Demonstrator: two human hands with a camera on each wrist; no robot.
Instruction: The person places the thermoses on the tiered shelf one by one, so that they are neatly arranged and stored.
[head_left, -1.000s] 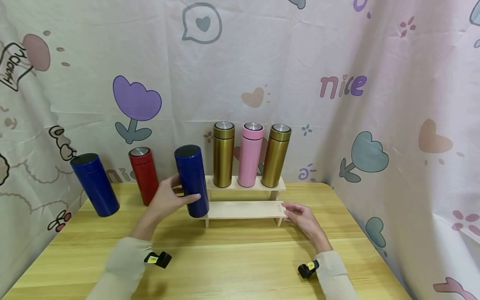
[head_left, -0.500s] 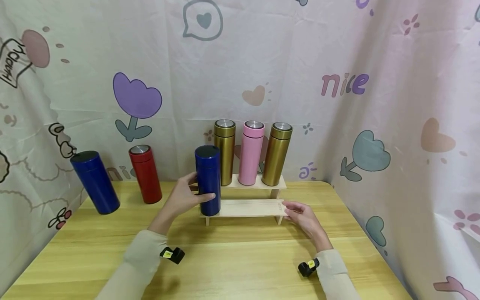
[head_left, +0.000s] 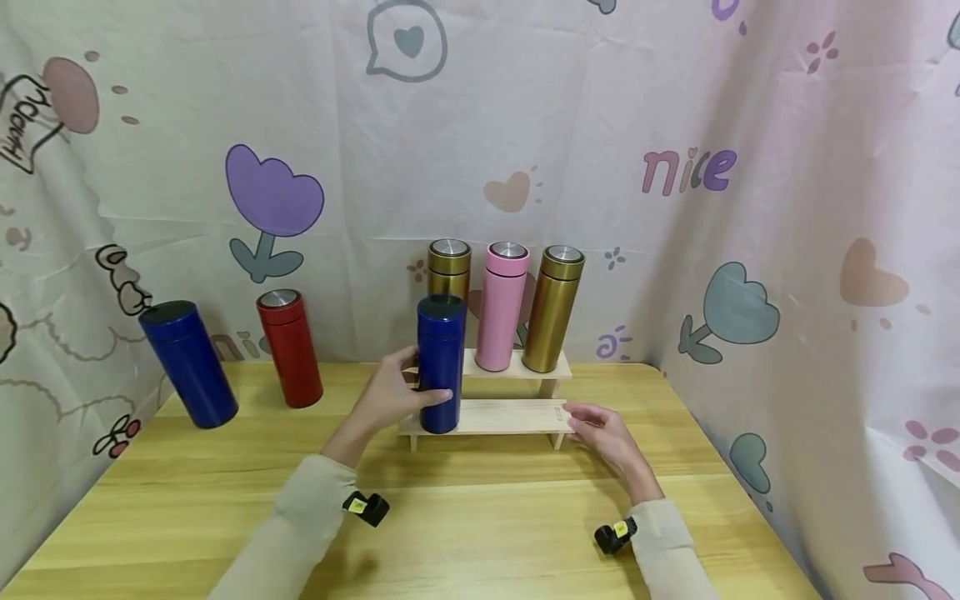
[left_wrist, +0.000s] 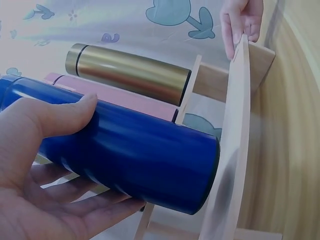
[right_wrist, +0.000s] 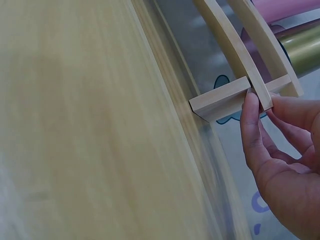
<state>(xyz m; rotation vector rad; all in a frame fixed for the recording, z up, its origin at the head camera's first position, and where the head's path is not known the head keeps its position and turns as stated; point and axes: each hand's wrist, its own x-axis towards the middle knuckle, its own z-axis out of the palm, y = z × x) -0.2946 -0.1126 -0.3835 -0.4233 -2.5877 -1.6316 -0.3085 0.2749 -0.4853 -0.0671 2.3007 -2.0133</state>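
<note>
Bottle, blue, mid-frame: left hand grasps it at the rack; right hand pinches the rack's right end.
A tilted base could topple it, or a hard push shift the rack. Six bottles: this, a second blue at far left, one red, one pink, two gold; one rack, two hands.

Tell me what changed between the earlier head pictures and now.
The left hand carried its blue bottle rightward over the lower shelf; it now partly hides the left gold bottle. Nothing was grasped or released. The right hand still pinches the shelf's right end; the other bottles stayed put.
</note>
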